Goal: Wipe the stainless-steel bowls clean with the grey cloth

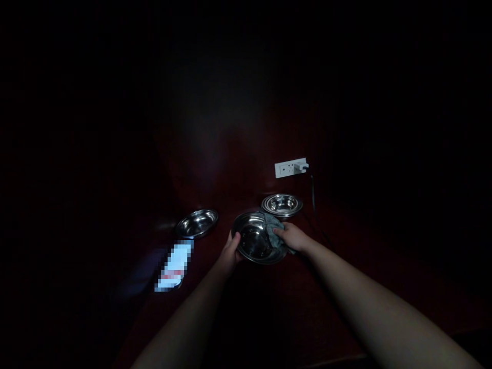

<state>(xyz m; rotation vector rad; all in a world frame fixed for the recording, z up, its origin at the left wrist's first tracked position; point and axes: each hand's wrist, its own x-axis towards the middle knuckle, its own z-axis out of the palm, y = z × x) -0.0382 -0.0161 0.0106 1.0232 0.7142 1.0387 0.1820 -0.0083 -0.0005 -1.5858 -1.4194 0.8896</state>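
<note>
We are holding a tilted metal bowl [251,247], specks showing inside, near nested dishes [282,206] and a shallow dish [197,224]; our left hand [229,252] is clamping its rim, our right hand [295,237] clasping a cloth [271,225] against its right side.

Wearer's body, head view: the slender, tapering, bare left forearm [180,320] and the longer-showing, smooth, bare right forearm [365,300] are uncovered from wrist to lower frame edge. Both broaden steadily toward that edge; outlines smooth, softly rounded. Bare, ungloved left hand [229,254]: short, blunt-tipped left thumb [237,238] visible, other fingers mostly hidden. Bare, ungloved right hand [295,237]: rounded back, short right thumb [277,232]. Lighting dim; left forearm shades darker toward frame bottom. Nail and skin detail too small to resolve.
</note>
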